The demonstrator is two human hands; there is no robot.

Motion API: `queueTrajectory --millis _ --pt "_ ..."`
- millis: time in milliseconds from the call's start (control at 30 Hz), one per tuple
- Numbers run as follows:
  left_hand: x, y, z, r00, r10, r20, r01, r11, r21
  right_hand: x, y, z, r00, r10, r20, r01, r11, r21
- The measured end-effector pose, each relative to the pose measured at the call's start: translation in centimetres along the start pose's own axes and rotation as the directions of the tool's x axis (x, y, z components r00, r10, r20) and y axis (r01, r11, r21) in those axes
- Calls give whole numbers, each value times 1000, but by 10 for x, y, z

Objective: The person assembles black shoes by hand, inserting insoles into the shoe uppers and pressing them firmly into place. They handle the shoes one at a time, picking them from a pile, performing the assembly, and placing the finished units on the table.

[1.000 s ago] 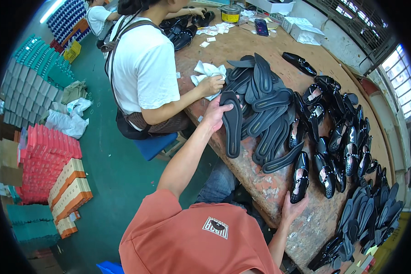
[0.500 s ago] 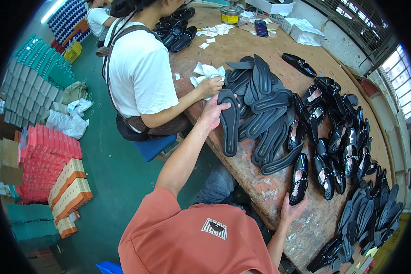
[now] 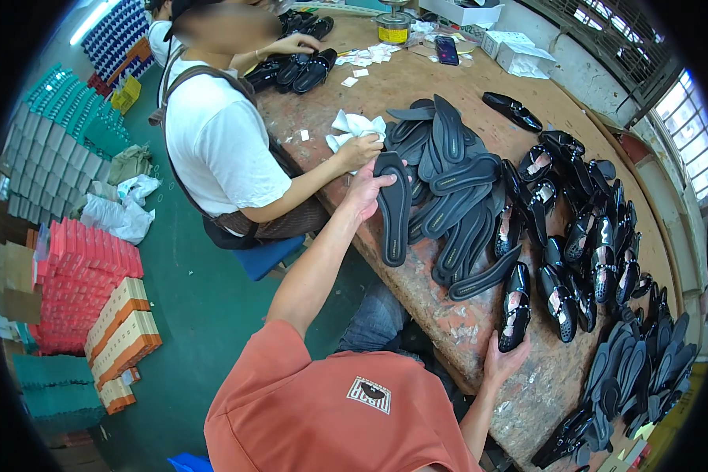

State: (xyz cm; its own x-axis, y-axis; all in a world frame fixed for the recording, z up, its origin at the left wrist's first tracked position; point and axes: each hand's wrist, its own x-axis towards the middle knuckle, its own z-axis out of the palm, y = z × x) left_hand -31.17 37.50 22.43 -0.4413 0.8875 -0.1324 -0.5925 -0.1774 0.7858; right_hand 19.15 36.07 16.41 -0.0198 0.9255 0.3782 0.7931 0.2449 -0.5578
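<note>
My left hand [image 3: 364, 191] grips a dark insole [image 3: 394, 216] near its upper end, with the rest hanging over the table's near edge. In my right hand [image 3: 504, 359] is a shiny black shoe [image 3: 515, 311], held at its near end with its opening facing up. Between my hands lies a loose pile of dark insoles [image 3: 456, 204], and one single insole [image 3: 486, 274] rests closest to the shoe. Right of it spreads a heap of black shoes [image 3: 598, 244], several with pale stuffing inside.
A co-worker [image 3: 220, 134] sits at the left, one hand by a white cloth [image 3: 355, 128], the other on black shoes [image 3: 307, 72]. More insoles [image 3: 629, 362] lie at the right. A tin [image 3: 393, 30], a phone [image 3: 447, 50] and white boxes [image 3: 523, 57] stand far back. Stacked boxes [image 3: 82, 275] line the left.
The co-worker has leaned back to the left, and their other hand now shows on the far black shoes. My hands keep the insole and the shoe almost where they were.
</note>
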Motion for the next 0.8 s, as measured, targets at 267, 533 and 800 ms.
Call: queueTrajectory --millis 267,533,800 --pt "5 0 -7 999 -27 27 28 999 -31 0 0 -1 1000 -14 -12 14 1000 17" --pt "3 8 -7 999 -28 41 29 999 -19 0 -3 -3 1000 2 18 -3 1000 23" --pt "3 8 -3 999 -9 44 9 1000 -11 1 -6 -4 999 -37 -9 38 998 49"
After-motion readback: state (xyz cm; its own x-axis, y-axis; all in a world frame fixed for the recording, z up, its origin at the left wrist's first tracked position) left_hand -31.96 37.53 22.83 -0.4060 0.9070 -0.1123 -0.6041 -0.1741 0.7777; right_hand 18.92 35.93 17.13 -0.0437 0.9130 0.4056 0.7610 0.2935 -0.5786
